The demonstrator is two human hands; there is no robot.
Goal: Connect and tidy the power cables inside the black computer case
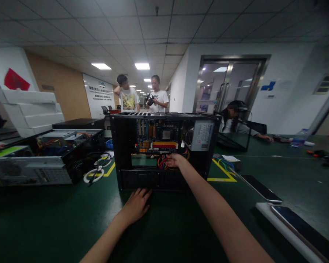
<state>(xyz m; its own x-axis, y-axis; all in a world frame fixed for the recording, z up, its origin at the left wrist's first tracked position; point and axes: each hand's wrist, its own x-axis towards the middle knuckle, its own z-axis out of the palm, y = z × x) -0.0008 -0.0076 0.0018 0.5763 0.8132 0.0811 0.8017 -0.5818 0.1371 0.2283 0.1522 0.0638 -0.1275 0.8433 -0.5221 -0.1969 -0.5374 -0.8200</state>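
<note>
An open black computer case (139,178) stands on the green table directly before me. Its motherboard (156,130) is fixed in the upper middle, and a silver power supply (203,136) sits at the upper right. My right hand (175,160) reaches into the lower opening, its fingers closed on a bundle of coloured power cables (161,162); part of the bundle is hidden behind the hand. Palm down, my left hand (135,205) rests by the case's lower front edge with its fingers apart, fingertips close to or touching it.
Another opened computer case (67,168) lies on the left, beside a coiled white cable (94,176). Yellow tape (222,179) marks the green table (181,226). Phones (260,188) lie at right. Someone in a headset sits behind at right; two people stand farther back.
</note>
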